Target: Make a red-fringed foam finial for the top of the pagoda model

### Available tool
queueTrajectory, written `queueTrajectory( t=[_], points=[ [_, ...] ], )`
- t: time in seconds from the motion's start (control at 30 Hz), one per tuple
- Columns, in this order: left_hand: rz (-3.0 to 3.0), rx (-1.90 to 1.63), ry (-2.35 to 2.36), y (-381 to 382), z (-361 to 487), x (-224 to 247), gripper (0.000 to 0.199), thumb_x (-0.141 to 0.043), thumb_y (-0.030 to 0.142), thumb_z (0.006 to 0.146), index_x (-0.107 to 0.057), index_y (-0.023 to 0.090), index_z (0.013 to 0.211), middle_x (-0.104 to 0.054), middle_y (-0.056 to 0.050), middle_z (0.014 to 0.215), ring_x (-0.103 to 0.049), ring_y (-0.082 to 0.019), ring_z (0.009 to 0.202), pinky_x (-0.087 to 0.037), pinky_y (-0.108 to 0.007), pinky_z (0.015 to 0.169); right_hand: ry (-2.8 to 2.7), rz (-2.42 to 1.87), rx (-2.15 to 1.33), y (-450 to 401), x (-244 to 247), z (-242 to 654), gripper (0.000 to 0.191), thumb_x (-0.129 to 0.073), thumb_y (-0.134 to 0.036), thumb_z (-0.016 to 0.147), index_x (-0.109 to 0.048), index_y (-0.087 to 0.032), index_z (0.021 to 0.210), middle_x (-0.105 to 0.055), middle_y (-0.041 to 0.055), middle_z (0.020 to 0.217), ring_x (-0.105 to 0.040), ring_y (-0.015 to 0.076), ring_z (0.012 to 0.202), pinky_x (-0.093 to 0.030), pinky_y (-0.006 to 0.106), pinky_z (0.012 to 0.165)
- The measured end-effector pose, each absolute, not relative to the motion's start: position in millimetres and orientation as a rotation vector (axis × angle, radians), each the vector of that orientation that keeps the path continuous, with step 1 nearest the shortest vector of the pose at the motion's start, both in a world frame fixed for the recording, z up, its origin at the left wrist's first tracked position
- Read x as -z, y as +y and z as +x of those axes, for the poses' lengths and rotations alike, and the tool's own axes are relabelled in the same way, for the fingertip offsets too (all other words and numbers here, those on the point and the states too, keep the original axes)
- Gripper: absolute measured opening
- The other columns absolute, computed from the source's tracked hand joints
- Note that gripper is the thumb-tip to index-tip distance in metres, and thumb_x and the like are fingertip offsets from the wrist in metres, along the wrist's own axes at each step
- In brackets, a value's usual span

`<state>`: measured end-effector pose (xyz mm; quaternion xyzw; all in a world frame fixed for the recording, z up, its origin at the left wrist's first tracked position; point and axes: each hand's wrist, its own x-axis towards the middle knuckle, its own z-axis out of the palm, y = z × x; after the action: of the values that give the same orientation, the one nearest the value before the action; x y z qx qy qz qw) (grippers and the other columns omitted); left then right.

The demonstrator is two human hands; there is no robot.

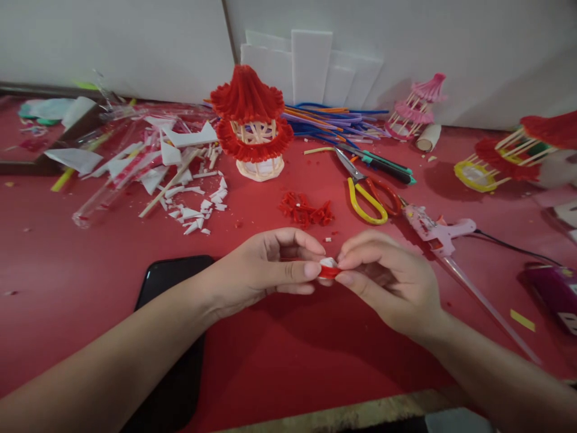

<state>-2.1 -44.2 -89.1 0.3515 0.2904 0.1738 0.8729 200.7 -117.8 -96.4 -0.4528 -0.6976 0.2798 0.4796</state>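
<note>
Between my two hands is a small white piece with a red strip [330, 272] around its side. My left hand [270, 264] pinches its left edge between thumb and fingers. On the other side, the thumb and forefinger of my right hand [387, 276] close on its right edge. Just beyond the hands lies a little heap of red cut bits [306, 210]. Farther back stands a small pavilion model [255, 132] with two fuzzy red roofs, pale sticks and a whitish base.
Scissors [367, 192] with yellow and red handles, a cutter knife [383, 163] and a pink glue gun [439, 231] lie right. White scraps [198, 210] and pipe cleaners [333, 120] spread behind. A black phone [175, 361] lies under my left forearm. Other models [417, 108] stand at the right.
</note>
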Motion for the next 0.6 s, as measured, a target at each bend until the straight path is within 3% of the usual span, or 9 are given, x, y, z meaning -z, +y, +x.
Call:
queueTrajectory(
  t=[0.3, 0.6],
  points=[
    [0.761, -0.347, 0.619, -43.8, -3.4, 90.9, 0.016, -0.081, 0.012, 0.075, -0.069, 0.015, 0.086, -0.070, 0.001, 0.083, -0.068, -0.006, 0.073, -0.060, -0.016, 0.068, -1.683, -1.063, -0.786, -118.7, 95.5, 200.0, 0.006, -0.067, -0.014, 0.087, -0.065, -0.019, 0.089, -0.065, 0.0007, 0.091, -0.062, 0.0082, 0.085, -0.051, 0.019, 0.077],
    [0.763, -0.333, 0.624, -44.1, -2.9, 89.0, 0.018, -0.081, 0.012, 0.074, -0.069, 0.015, 0.086, -0.071, 0.000, 0.083, -0.069, -0.009, 0.074, -0.059, -0.016, 0.066, -1.699, -1.056, -0.802, -118.2, 93.7, 200.4, 0.006, -0.065, -0.013, 0.088, -0.064, -0.019, 0.088, -0.064, 0.0021, 0.089, -0.062, 0.0103, 0.083, -0.051, 0.021, 0.074]
  ],
)
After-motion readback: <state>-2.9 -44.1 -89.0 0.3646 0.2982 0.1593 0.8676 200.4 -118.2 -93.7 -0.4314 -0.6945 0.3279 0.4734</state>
